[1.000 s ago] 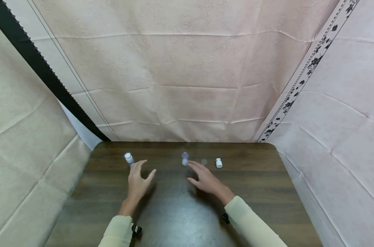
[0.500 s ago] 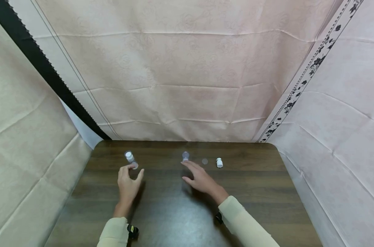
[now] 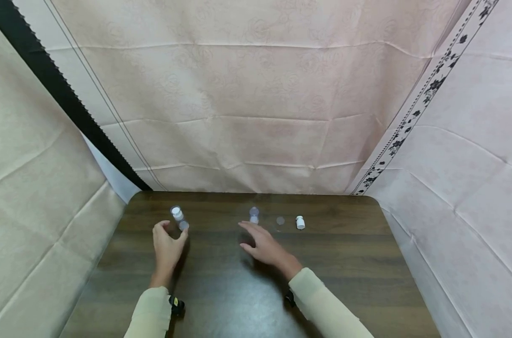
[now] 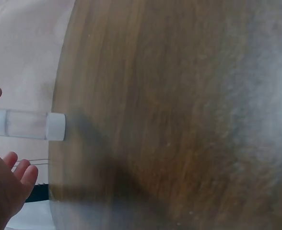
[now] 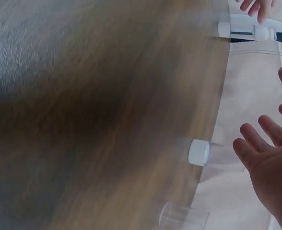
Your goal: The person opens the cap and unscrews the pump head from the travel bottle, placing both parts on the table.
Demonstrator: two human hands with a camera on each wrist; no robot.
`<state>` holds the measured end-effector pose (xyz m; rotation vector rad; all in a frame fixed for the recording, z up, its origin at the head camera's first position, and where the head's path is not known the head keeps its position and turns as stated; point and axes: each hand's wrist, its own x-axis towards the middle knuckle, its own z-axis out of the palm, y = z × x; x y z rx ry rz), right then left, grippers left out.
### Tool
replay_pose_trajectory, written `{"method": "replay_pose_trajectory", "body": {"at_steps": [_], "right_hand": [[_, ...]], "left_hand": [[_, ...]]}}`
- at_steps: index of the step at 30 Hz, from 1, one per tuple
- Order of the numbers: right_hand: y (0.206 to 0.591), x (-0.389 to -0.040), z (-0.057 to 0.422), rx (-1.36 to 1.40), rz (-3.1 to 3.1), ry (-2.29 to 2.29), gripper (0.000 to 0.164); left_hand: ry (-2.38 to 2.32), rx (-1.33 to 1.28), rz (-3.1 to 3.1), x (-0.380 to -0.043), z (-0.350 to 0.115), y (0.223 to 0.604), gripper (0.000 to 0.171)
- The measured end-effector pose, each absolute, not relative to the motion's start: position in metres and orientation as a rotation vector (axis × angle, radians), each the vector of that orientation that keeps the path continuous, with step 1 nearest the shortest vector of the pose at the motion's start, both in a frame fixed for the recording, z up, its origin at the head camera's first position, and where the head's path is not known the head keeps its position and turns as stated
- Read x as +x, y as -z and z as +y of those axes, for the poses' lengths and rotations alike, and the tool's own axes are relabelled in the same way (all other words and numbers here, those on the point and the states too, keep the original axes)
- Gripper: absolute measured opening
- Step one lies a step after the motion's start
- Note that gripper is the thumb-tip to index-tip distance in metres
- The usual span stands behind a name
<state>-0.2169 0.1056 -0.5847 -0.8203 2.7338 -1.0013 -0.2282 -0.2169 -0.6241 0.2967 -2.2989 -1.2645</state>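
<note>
An upright clear cylinder [image 3: 183, 226] with a white lid-like base [image 4: 56, 127] stands at the left, and a small white capped bottle [image 3: 177, 214] shows at its upper end. My left hand [image 3: 167, 246] is close around it, thumb on one side and fingers on the other. In the left wrist view those fingers [image 4: 29, 176] are spread apart, with space between them and the cylinder. My right hand [image 3: 262, 246] hovers with spread, relaxed fingers in front of a second clear container [image 3: 254, 213], which has a white base [image 5: 198, 152]. It holds nothing.
Right of the middle container stands a small clear cup [image 3: 280, 220], and beyond it another small white bottle [image 3: 300, 222]. All stand near the far edge of the dark wooden table [image 3: 344, 263]. Pale cloth [image 3: 256, 94] hangs behind and at both sides.
My left hand has moved left from the cylinder's right side and now has thumb and fingers on either side of it. My right hand has drifted left. The containers stay put.
</note>
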Motion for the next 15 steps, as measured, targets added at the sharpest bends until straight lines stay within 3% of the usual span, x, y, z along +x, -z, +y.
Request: {"method": "replay_pose_trajectory", "body": {"at_steps": [6, 15], "right_hand": [[0.592, -0.217, 0.099, -0.810, 2.736, 1.002, 0.064], [0.596, -0.217, 0.086, -0.805, 2.747, 0.966, 0.065]], "left_hand": [[1.367, 0.348, -2.398, -0.241, -0.223, 0.628, 0.076], [1.426, 0.358, -2.522, -0.257, -0.232, 0.633, 0.080]]}}
